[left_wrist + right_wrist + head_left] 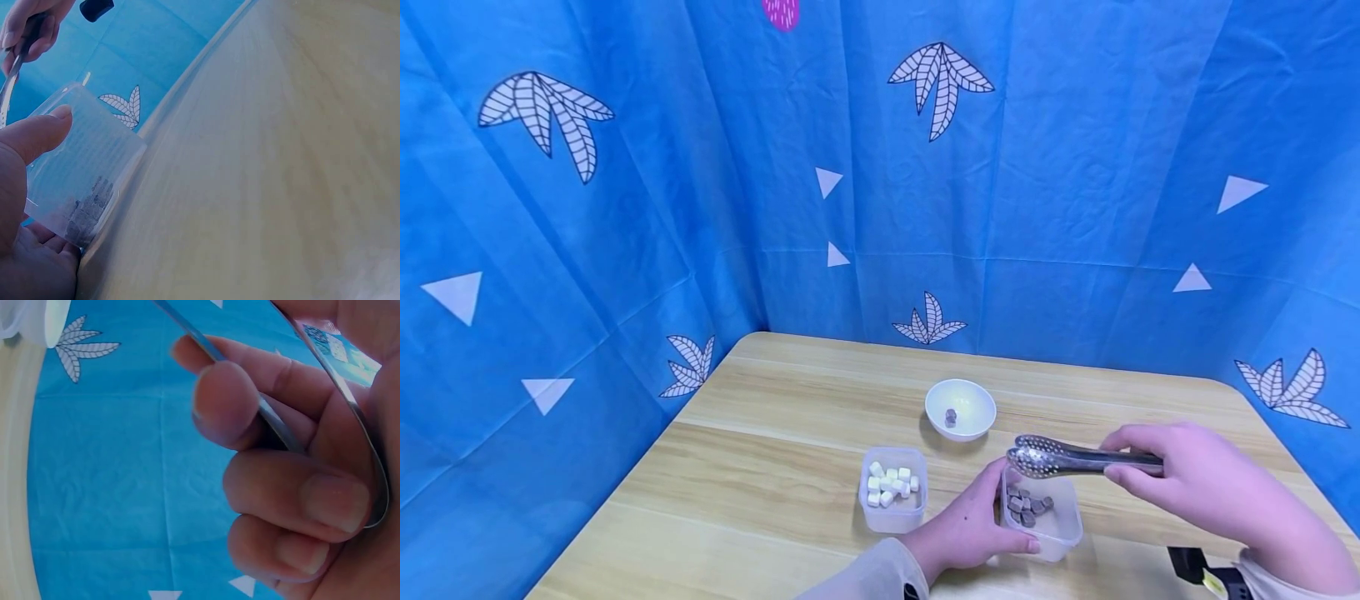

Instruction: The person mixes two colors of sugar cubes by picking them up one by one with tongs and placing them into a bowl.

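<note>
My left hand (966, 527) grips a clear plastic container (1063, 525) from its left side, thumb along the near wall. Inside lie several dark cubes (1027, 505), also visible through the wall in the left wrist view. Metal tongs (1075, 459) with perforated tips are held in my right hand (1198, 475). They lie level over the far rim of this container, heads pointing left, with no cube visible between them. In the right wrist view, fingers (225, 403) wrap around the two tong arms, which stand apart.
A second clear container (892, 523) with several white cubes (891, 485) stands left of my left hand. Farther back is a white bowl (979, 407) with dark cubes at its bottom. Blue patterned cloth (1060, 167) hangs behind and beside the wooden table (760, 467).
</note>
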{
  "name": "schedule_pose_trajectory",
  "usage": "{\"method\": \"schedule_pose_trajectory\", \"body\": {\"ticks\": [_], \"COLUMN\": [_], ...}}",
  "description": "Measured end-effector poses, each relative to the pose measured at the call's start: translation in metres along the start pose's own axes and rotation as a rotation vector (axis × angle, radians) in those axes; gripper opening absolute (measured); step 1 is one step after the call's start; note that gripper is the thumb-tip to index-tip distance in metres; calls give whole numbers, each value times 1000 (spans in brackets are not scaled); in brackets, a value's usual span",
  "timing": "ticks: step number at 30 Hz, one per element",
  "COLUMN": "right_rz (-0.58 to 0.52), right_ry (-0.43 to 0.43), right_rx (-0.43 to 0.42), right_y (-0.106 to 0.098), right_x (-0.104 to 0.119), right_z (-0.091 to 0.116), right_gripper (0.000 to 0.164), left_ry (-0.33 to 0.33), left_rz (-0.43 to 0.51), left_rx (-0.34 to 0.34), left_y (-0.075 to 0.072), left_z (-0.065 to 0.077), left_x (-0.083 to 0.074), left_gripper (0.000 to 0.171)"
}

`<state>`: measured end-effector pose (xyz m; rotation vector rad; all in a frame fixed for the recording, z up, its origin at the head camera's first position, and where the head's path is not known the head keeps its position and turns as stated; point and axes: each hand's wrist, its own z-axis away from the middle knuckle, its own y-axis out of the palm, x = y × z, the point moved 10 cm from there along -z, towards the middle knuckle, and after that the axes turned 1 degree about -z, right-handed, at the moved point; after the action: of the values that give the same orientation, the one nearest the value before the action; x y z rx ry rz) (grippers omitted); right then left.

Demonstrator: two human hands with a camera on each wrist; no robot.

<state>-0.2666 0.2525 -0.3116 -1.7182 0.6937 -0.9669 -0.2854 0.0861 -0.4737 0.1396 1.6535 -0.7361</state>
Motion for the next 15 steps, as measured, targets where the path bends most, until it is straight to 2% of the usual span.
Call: {"method": "schedule_pose_trajectory", "body": {"ticks": [5,8,11,15], "right_rz": [-23,1,6,-4], "right_ry": [20,35,40,27], "right_rx": [68,111,147,180], "right_y": [4,9,16,26], "right_x": [-4,-5,-5,-1], "right_z": [5,6,4,0], "right_gripper": [11,15,18,17], "left_ry": [15,-4,-21,-10], "left_rz": [34,36,22,25], "left_rx": [17,19,16,19], "left_y": [2,2,1,1], "left_z": [-1,-1,0,0], "left_x": [-1,0,2,1], "left_gripper": [93,96,100,100]}}
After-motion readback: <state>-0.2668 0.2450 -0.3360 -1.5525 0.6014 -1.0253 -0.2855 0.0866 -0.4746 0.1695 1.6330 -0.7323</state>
